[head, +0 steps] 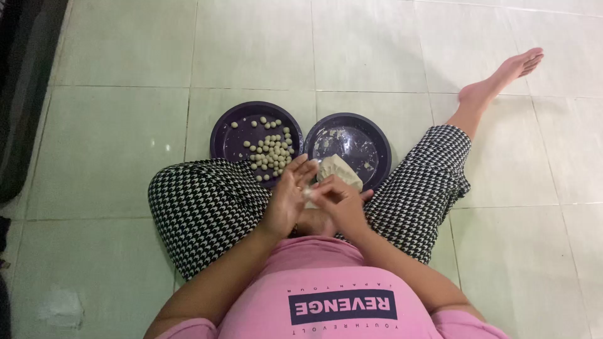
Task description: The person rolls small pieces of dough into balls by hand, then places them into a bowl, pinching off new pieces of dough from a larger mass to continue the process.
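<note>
Person wears a pink short-sleeved T-shirt (326,282) with a dark navy rectangular patch on the chest carrying light lettering, plus small lines of dark print above and below it. Trousers (207,207) are black-and-white houndstooth, loose, ending around the calf. Bare forearms, bare foot (502,75). Both hands (317,201) bare, no gloves; whether the fingers carry a ring is unclear.

— What lies beyond the plates?
— Pale green floor tiles (251,44) with dark grout lines.
— And at the left edge?
— A dark, blurred shape (22,94); what it is cannot be told.
</note>
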